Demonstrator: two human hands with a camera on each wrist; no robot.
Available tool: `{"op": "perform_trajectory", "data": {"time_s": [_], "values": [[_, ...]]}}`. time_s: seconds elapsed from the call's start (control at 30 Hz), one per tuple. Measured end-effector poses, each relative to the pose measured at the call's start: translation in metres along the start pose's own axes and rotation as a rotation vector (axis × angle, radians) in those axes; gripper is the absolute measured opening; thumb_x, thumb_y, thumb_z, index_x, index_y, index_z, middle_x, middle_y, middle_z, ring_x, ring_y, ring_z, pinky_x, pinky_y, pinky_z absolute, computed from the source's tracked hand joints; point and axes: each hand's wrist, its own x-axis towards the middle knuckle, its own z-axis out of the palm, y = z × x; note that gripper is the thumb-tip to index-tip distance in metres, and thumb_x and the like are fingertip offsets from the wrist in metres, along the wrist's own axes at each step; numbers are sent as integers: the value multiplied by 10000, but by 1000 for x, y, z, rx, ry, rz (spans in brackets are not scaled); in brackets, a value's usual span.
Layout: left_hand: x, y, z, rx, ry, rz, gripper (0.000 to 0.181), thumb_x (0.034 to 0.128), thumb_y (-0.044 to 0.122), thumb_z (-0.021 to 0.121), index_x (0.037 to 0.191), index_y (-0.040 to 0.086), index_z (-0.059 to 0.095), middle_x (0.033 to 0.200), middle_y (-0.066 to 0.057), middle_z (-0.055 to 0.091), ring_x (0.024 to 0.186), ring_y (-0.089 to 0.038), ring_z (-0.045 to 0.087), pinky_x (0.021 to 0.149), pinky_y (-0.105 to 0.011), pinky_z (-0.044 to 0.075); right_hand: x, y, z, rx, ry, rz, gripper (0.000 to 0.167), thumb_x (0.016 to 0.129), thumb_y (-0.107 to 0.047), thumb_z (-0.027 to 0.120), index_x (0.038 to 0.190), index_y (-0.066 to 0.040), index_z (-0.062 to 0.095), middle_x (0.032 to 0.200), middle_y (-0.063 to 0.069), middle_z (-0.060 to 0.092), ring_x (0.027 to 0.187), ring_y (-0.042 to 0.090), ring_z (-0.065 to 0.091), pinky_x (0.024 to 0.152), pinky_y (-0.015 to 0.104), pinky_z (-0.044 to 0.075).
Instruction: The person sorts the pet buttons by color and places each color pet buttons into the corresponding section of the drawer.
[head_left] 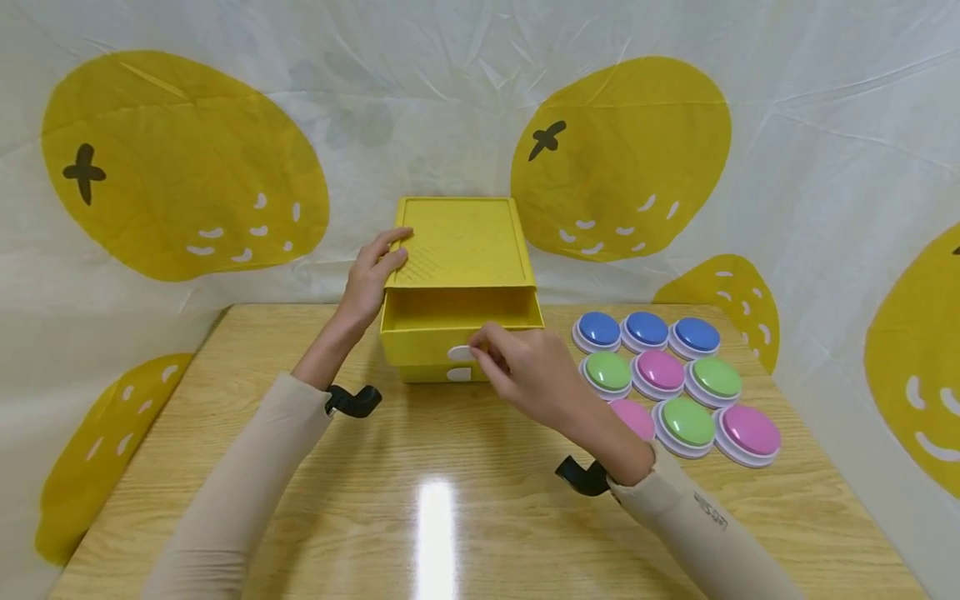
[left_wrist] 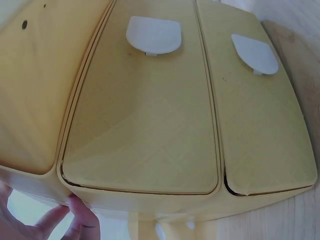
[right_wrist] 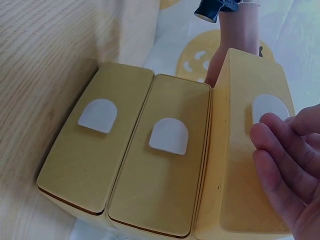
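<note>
A small yellow drawer cabinet [head_left: 462,242] stands at the back of the table, with white pull tabs on its drawer fronts. Its top drawer [head_left: 423,343] is pulled out, and the part of its inside that shows is bare. My right hand [head_left: 532,371] pinches the white tab [right_wrist: 267,107] of that drawer between thumb and fingers. On the upper left side of the cabinet rests my left hand [head_left: 369,275], fingers extended over the top's edge. Two lower drawers, the middle one [right_wrist: 157,180] and the bottom one [right_wrist: 90,170], are closed in the right wrist view.
Right of the cabinet, several round push buttons sit in rows on white bases: blue [head_left: 646,328], green [head_left: 687,421] and pink [head_left: 752,430]. The wooden table [head_left: 360,508] meets a white fabric backdrop [head_left: 420,92] printed with yellow fruit.
</note>
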Motion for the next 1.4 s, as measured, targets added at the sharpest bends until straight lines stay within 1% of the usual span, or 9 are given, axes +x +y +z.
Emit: {"op": "perform_trajectory", "data": {"time_s": [0.1, 0.23, 0.33, 0.47, 0.53, 0.6, 0.8, 1.13, 1.4], "values": [[-5, 8, 0, 3, -3, 5, 501, 1089, 266, 401, 1557, 100, 461, 1652, -185, 308, 1490, -397, 265, 1190, -645, 218, -1, -2, -2, -6, -3, -6, 36, 959, -100, 693, 975, -89, 723, 639, -54, 647, 492, 10, 446, 475, 161, 330], [-5, 8, 0, 3, -2, 6, 500, 1086, 261, 402, 1553, 93, 465, 1650, -186, 313, 1482, -397, 275, 1187, -642, 224, -4, -4, -4, -22, -7, -20, 37, 955, -103, 696, 979, -100, 724, 646, -64, 658, 491, 4, 458, 476, 153, 335], [1, -2, 0, -1, 1, 7, 489, 1086, 268, 429, 1549, 117, 478, 1656, -152, 318, 1495, -375, 268, 1204, -631, 212, -7, -7, -4, -31, -9, -30, 40, 958, -106, 691, 985, -106, 720, 645, -66, 657, 488, -2, 446, 473, 145, 320], [12, -22, 0, 0, 4, 19, 488, 1087, 333, 444, 1551, 189, 485, 1665, -93, 316, 1508, -338, 255, 1216, -619, 201, -10, -10, -7, -34, -19, -41, 42, 951, -105, 700, 991, -108, 716, 637, -68, 647, 482, -4, 416, 466, 138, 295], [14, -27, 0, 3, 10, 29, 490, 1082, 366, 449, 1548, 217, 491, 1663, -75, 322, 1504, -327, 263, 1213, -616, 206, -11, -13, -9, -44, -22, -51, 43, 947, -112, 712, 990, -112, 712, 633, -80, 645, 477, -4, 412, 462, 141, 287], [14, -30, 1, 4, 13, 38, 493, 1079, 385, 453, 1546, 231, 494, 1665, -66, 320, 1501, -323, 266, 1211, -616, 208, -12, -15, -10, -55, -23, -62, 53, 936, -119, 728, 985, -117, 708, 633, -89, 645, 479, -8, 415, 465, 141, 286], [12, -28, 1, 2, 11, 51, 498, 1079, 399, 456, 1546, 232, 494, 1672, -65, 310, 1507, -332, 263, 1212, -624, 208, -16, -21, -13, -68, -17, -93, 68, 918, -118, 746, 974, -108, 708, 610, -94, 623, 463, -7, 384, 461, 132, 249], [13, -29, 1, -12, 6, 45, 492, 1084, 400, 452, 1543, 230, 495, 1658, -87, 313, 1509, -332, 252, 1212, -630, 200, -22, -30, -16, -99, -10, -144, 64, 895, -109, 753, 946, -102, 715, 609, -95, 650, 440, -20, 351, 452, 109, 200], [13, -29, 1, -17, 10, 47, 487, 1081, 400, 459, 1537, 234, 504, 1649, -80, 332, 1495, -324, 273, 1205, -616, 217, -27, -37, -16, -130, -7, -139, 65, 889, -128, 757, 940, -114, 719, 577, -110, 611, 431, -14, 311, 454, 118, 170]]}}
